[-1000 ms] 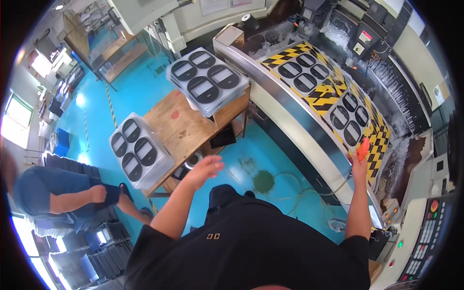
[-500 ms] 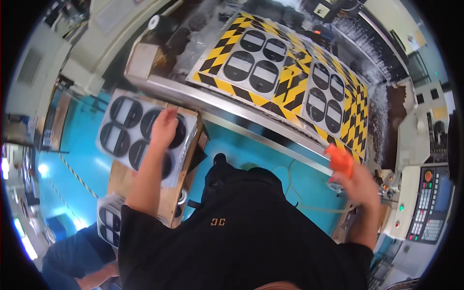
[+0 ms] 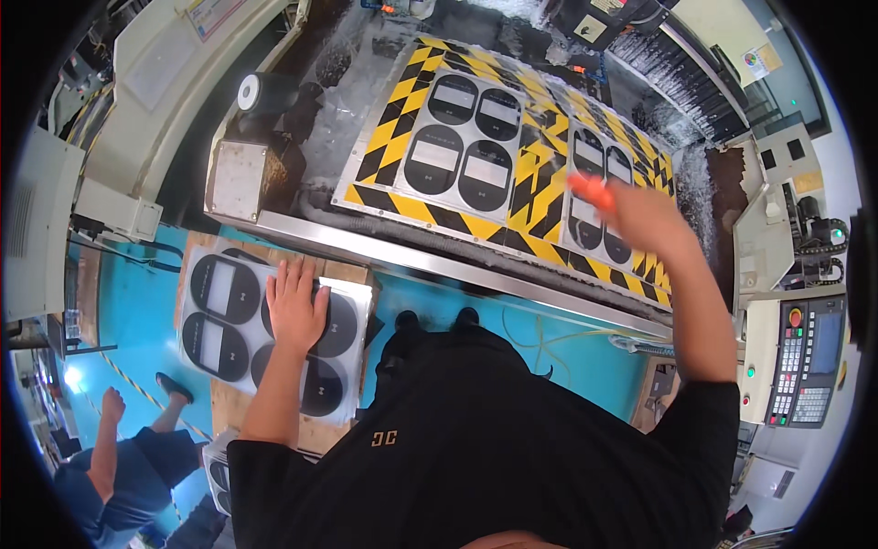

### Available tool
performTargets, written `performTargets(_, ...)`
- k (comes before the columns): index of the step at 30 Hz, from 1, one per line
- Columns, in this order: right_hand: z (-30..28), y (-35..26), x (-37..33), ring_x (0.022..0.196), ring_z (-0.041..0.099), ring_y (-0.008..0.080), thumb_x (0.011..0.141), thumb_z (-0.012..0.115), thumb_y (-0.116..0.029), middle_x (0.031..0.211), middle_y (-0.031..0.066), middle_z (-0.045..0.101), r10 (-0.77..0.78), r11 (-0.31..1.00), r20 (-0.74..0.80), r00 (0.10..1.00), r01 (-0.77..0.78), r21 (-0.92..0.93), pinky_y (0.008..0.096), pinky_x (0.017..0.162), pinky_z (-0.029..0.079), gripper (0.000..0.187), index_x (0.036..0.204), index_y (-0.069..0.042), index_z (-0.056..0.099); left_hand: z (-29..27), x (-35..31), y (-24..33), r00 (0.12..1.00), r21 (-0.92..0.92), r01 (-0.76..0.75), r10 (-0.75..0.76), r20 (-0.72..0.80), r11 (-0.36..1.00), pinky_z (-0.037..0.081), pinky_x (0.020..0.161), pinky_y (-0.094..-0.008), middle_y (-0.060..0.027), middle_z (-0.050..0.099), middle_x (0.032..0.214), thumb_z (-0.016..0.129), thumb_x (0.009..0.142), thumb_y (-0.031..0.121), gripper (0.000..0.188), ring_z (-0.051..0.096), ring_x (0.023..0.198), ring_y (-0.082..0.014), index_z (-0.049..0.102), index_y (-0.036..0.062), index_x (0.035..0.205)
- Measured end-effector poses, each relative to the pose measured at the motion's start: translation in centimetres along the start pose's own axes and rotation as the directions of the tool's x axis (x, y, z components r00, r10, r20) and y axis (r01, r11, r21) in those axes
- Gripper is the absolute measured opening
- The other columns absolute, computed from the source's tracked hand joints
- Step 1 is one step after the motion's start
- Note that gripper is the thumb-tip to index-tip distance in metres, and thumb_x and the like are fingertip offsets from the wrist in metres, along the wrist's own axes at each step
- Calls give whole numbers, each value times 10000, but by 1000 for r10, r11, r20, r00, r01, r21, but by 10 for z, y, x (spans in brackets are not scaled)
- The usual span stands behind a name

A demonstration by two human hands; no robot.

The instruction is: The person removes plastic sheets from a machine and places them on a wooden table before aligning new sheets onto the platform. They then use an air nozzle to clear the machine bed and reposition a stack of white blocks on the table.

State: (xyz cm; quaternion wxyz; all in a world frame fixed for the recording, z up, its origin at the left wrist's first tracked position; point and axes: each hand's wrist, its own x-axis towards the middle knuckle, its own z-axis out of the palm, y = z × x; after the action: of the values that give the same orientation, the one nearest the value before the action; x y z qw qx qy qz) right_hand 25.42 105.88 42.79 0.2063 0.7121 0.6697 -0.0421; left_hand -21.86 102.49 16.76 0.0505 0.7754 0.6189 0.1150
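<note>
My left hand (image 3: 297, 309) lies flat, fingers stretched, on a clear sheet (image 3: 219, 316) printed with black rounded shapes, each with a pale window. That sheet tops a stack on a wooden board (image 3: 240, 403). An orange air blow gun (image 3: 590, 190), smeared by motion, is gripped in my right hand (image 3: 645, 220) above the machine bed. Beneath it, a similar sheet (image 3: 587, 235) rests on the yellow-and-black striped bed plate (image 3: 540, 183), partly hidden by the hand and gun. Another such sheet (image 3: 471, 142) lies to the left on the same plate.
A metal ledge (image 3: 439, 274) runs along the machine's front. The control panel (image 3: 805, 361) stands at right. Below the ledge hangs a coiled hose (image 3: 640, 346); a yellow hose (image 3: 576, 335) lies on the floor. Another person (image 3: 128, 467) is at lower left.
My right hand has moved up and inward with the blow gun, from beside the ledge to over the right sheet. My left hand has flattened on the stack. The other person has shifted.
</note>
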Motion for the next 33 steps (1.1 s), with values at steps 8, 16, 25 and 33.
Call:
performTargets(8, 84, -73, 30, 909, 692, 363, 941, 569, -381, 967, 190, 699, 75, 984, 136, 988, -96, 148, 497, 765, 530, 419, 1156, -26, 508, -2, 1, 2, 1000, -2, -3, 3, -16, 1000, 207, 1155, -546, -125, 488, 1414, 566, 923, 323, 442, 345, 1396, -361, 543, 98, 1303)
performTargets(16, 10, -22, 72, 961, 665, 358, 943, 572, -457, 1020, 157, 693, 76, 996, -50, 996, -74, 43, 464, 825, 513, 431, 1120, -65, 591, 1, 4, 3, 999, 8, -32, 32, -9, 999, 204, 1156, -544, -126, 502, 1401, 559, 931, 320, 414, 343, 1398, -359, 573, 90, 1274)
performTargets(25, -100, -39, -36, 888, 667, 319, 797, 742, -371, 866, 127, 688, -344, 913, -97, 934, 309, -267, 439, 785, 519, 334, 898, -55, 704, 8, 0, 1, 999, 15, -48, 49, -14, 999, 179, 1168, -533, -115, 516, 1396, 545, 946, 324, 417, 339, 1406, -346, 565, 91, 1291)
performTargets(33, -126, 1, -84, 828, 636, 325, 715, 771, -174, 783, 115, 651, -196, 817, -188, 963, 54, -574, 432, 757, 483, 218, 860, -64, 650, 4, 1, 4, 998, 24, -53, 53, 24, 998, 169, 1173, -521, -111, 500, 1416, 526, 957, 320, 422, 325, 1417, -344, 546, 109, 1323)
